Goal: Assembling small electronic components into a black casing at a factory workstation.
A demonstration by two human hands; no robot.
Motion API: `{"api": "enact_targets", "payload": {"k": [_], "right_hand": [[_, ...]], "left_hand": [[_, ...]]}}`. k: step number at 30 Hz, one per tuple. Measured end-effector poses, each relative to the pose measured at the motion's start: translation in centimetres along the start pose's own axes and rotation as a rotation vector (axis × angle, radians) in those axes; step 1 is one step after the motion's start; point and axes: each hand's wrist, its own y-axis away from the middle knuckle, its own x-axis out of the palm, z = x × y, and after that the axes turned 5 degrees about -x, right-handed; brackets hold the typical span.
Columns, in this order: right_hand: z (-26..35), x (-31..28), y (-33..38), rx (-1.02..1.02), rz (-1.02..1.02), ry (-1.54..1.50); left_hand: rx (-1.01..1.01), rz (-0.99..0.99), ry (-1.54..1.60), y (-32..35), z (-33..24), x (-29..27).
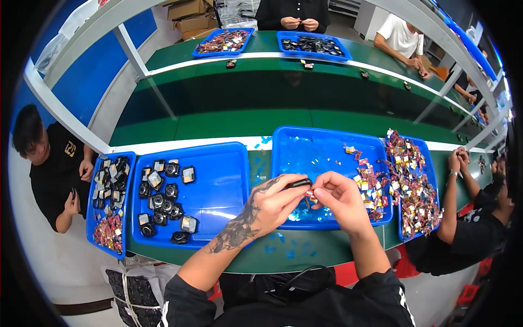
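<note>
Left hand (275,204): pinches black part (298,183). Right hand (340,199): pinches small red piece (310,193). Both above blue tray (305,143), green surface (218,117).

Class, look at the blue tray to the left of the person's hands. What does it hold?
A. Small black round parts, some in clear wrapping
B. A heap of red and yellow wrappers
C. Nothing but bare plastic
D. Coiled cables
A: the blue tray holds small black round parts clustered at its left end, while the left hand pinches a small black piece.
</note>
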Motion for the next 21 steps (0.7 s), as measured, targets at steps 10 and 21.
{"api": "enact_targets", "payload": {"k": [10, 21], "right_hand": [[-0.2, 1.0, 0.5, -0.094, -0.049, -0.026], [-1.8, 1.8, 0.0, -0.328, -0.275, 0.382]], "left_hand": [[-0.899, 0.210, 0.749, -0.1, -0.2, 0.1], [-0.683, 0.116, 0.808, 0.5, 0.1, 1.1]]}}
